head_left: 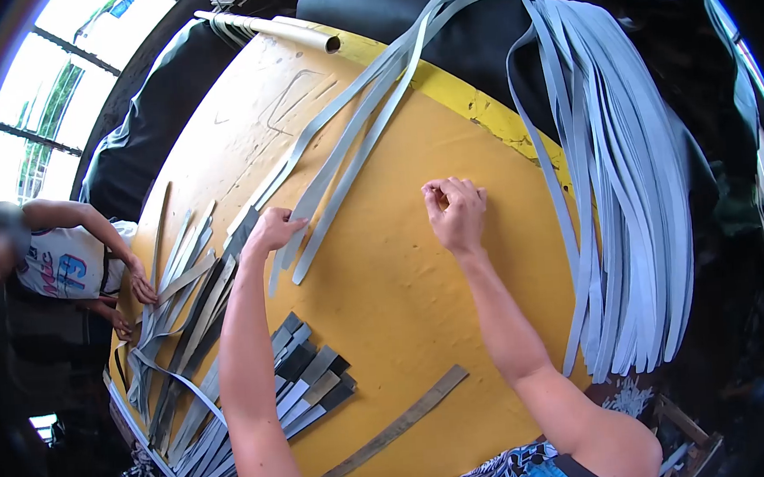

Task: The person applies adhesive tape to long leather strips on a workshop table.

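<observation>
My left hand (272, 231) is closed near the middle of the yellow table (387, 317), its thumb and fingers pinching a long grey strip (316, 194). Other grey strips run beside it, up over the table's far edge. To the right, my right hand (457, 215) hovers over the table with its fingers curled in; nothing shows in it. Left of my left forearm lie many loose grey, black and brownish strips (203, 315). A fanned stack of short-ended strips (307, 374) rests just right of that forearm.
A thick hank of grey strips (619, 180) hangs over the table's right edge. One brownish strip (393, 426) lies alone near the front. A pale tube (277, 31) lies at the far edge. Another person's hand (142, 284) touches strips at the left.
</observation>
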`<state>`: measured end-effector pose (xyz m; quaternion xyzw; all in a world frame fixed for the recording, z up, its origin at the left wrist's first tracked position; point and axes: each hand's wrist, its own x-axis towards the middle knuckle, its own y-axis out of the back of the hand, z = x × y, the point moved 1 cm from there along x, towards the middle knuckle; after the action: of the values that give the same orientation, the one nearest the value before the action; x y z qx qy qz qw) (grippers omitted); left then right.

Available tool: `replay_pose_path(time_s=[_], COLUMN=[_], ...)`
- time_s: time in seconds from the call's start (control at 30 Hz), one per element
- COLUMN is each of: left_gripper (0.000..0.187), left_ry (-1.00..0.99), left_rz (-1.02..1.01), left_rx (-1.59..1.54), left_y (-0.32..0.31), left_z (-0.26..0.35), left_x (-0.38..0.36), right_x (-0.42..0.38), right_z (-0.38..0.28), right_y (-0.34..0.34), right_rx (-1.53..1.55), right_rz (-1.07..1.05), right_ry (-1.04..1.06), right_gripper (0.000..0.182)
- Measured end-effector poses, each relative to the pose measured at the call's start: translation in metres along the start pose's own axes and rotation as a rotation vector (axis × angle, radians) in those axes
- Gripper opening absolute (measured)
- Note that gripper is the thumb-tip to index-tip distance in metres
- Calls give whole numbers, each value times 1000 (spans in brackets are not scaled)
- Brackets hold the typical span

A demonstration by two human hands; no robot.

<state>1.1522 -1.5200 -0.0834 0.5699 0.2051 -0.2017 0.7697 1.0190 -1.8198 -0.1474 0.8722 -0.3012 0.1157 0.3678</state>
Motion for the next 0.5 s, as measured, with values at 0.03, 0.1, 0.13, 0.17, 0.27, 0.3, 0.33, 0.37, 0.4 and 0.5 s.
replay_pose_path(time_s=[0.03,0.1,0.13,0.17,0.27,0.3,0.33,0.37,0.4,0.5], left_gripper=[38,37,37,36,32,31,30,30,30,29], left_ry=[9,-3,4,12,61,57,46,48,55,49], left_rz=[2,6,10,4,-20,-40,-59,-57,-69,-86], left_rx=[-2,-44,-47,-83,-161,-242,-322,-324,-390,-442], left_y=[-2,-5,-6,-4,-4,-10,-16,-16,-16,-16], left_z=[-4,-7,-9,-4,-15,-30,-44,-46,-46,-57], left_x=[-3,-12,-16,-24,-32,-23,-15,-19,-24,-29], right_x=[0,-2,-3,-4,-12,-13,-13,-11,-9,-3], right_z=[-1,-1,-3,-8,-39,-54,-65,-75,-81,-103], right_y=[0,-3,-4,-7,-22,-27,-40,-55,-72,-99], right_rx=[-10,20,43,50,222,196,190,181,181,29], right_rz=[-3,-38,-65,-68,-311,-379,-414,-445,-445,-420], right_ry=[-4,14,31,40,322,453,558,664,668,947], right_gripper=[2,2,3,3,12,14,15,17,17,21])
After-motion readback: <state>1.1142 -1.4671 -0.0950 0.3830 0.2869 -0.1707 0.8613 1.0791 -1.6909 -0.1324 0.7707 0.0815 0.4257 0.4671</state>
